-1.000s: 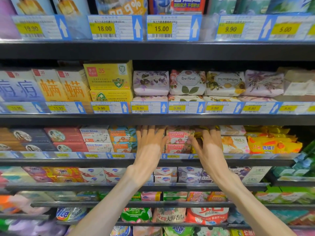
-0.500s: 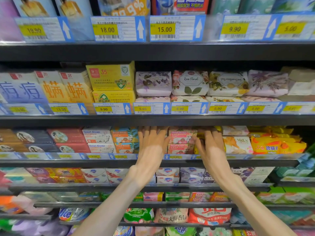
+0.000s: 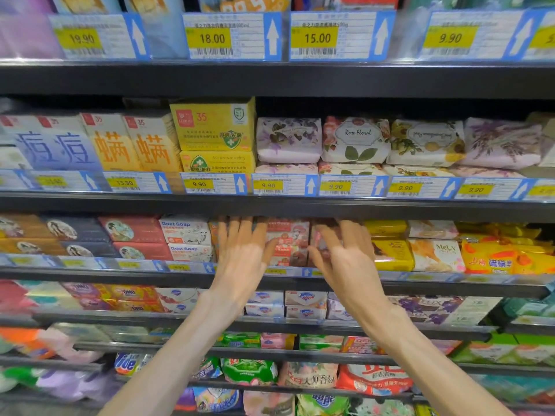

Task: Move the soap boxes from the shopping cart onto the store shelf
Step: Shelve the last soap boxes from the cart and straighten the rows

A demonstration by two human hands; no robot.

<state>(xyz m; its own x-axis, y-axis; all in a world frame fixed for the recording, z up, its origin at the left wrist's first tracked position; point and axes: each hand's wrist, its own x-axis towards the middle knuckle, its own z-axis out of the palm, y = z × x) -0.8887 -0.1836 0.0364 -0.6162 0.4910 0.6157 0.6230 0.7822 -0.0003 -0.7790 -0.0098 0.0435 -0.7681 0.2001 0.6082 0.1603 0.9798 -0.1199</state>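
Both hands reach into the third shelf [image 3: 270, 276] near its front edge. Left hand [image 3: 244, 250] and right hand [image 3: 345, 255] are spread flat, fingers straight, gripping nothing. Pink soap boxes [image 3: 289, 241] stacked between them; contact unclear, motion-blurred. Right hand covers the neighbouring boxes. Fingertips are lost in shadow under the shelf above.

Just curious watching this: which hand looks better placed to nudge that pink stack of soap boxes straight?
Probably the left hand: its thumb already lies against the pink soap boxes. The right hand hovers blurred beside them, apparently moving.
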